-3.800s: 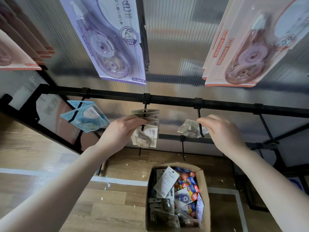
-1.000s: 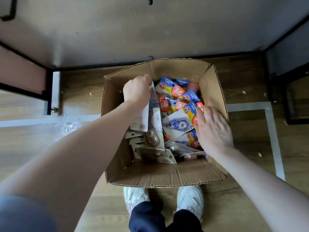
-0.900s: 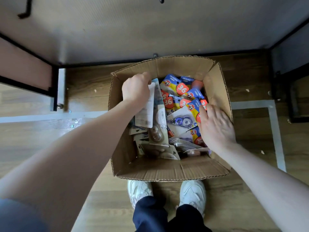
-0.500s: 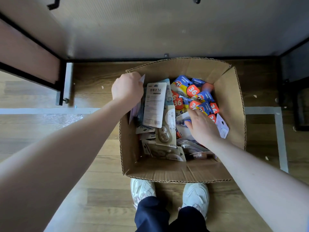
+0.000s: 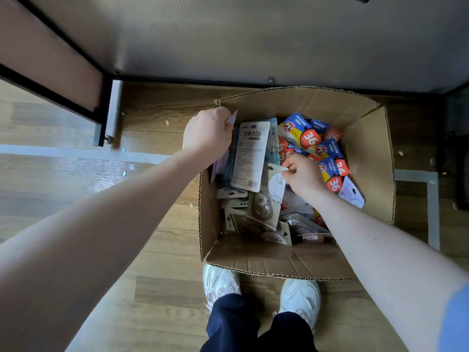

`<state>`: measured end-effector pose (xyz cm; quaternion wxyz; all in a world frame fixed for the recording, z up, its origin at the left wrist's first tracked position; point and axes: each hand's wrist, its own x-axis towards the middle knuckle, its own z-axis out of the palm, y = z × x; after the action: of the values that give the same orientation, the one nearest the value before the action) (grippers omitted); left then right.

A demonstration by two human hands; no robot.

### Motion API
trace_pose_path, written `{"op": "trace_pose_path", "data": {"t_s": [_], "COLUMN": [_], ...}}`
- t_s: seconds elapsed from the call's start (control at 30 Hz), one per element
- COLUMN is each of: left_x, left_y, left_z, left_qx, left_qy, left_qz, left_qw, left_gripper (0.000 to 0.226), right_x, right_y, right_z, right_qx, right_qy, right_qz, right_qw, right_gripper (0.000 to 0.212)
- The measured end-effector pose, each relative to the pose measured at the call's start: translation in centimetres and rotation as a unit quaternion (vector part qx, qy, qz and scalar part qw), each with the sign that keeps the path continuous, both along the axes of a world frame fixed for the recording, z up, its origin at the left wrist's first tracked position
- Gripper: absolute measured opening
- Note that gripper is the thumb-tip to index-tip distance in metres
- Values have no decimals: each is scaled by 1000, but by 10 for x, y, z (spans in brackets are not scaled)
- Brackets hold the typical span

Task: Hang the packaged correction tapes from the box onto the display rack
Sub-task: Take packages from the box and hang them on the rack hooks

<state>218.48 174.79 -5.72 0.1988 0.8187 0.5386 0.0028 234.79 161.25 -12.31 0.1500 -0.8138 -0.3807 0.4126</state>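
Note:
An open cardboard box (image 5: pixel 368 153) sits on the wooden floor in front of my feet, full of packaged correction tapes. My left hand (image 5: pixel 208 134) grips a bunch of upright packages at the box's left side; a white-backed package (image 5: pixel 251 156) leans against them. My right hand (image 5: pixel 303 175) pinches the top corner of a pale package (image 5: pixel 275 189) in the middle of the box. Blue, yellow and red packages marked 36 (image 5: pixel 309 141) fill the far right part. Brownish tape packages (image 5: pixel 261 209) lie near the front.
The display rack's black frame (image 5: pixel 101 115) and grey back panel (image 5: pixel 253 39) rise behind the box. A second dark frame (image 5: pixel 454 153) stands at the right. White tape lines (image 5: pixel 431 204) cross the floor. My white shoes (image 5: pixel 220 285) touch the box's front flap.
My gaze dropped from the rack hooks to the box. My left hand gathered packages upright at the left side. My right hand moved from the right wall to the middle and pinched a pale package.

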Motion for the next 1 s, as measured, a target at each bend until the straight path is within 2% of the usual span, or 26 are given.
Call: {"op": "trace_pose_path", "data": {"t_s": [0.13,0.2,0.33,0.43,0.53,0.67,0.8,0.9,1.0], "left_x": [-1,-3,-5,-6,-7,-7,-8,-11,-12], "left_y": [-6,-8,-7,-3,2,6,10,8,3], "left_z": [6,6,12,18,21,21,15,14,17], "left_qx": [-24,-38,-63,-80,-98,-111,-92,-87,-89], "left_qy": [-16,-25,-27,-13,-10,-11,-15,-19,-18], "left_qz": [8,15,30,58,82,83,74,68,66], "left_qw": [1000,999,997,995,992,990,993,994,994], "left_gripper": [35,37,40,35,21,20,18,16,19], "right_x": [21,30,28,12,-4,-21,-35,-41,-33], "right_y": [-26,-36,-38,-31,-27,-25,-27,-29,-30], "right_z": [10,12,12,9,2,-6,-16,-21,-14], "right_qx": [-31,-56,-88,-79,-79,-95,-51,-22,-33], "right_qy": [16,40,35,-4,-33,-143,-156,-78,4], "right_qz": [-13,-18,13,50,85,152,60,-33,-51], "right_qw": [999,998,995,996,993,973,985,996,998], "right_gripper": [37,39,15,25,32,37,24,20,15]}}
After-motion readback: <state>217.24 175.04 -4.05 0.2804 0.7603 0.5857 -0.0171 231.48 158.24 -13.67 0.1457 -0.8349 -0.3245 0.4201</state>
